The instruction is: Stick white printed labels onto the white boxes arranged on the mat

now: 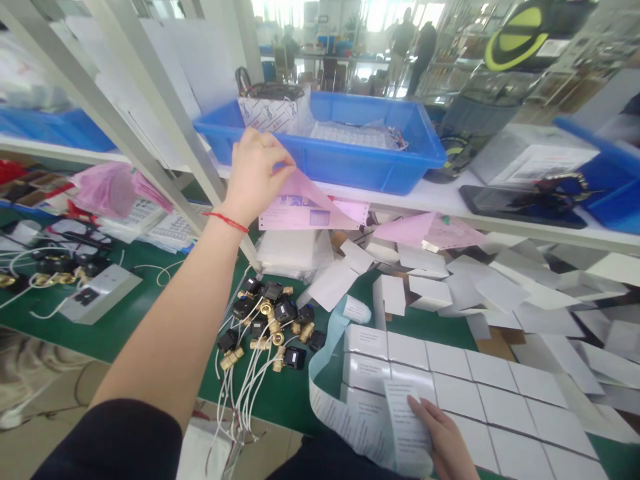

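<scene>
Left hand (255,170) is raised to the white shelf (450,200), fingers pinched on the upper corner of a pink printed paper sheet (305,203) hanging just below the blue plastic crate (350,160). Right hand (443,433) rests low on the green worktop (130,313), fingers closed on a white printed label strip (405,420) lying over a row of small white cardboard boxes (450,363). Black-and-brass valves with white leads (270,327) lie between the two hands.
</scene>
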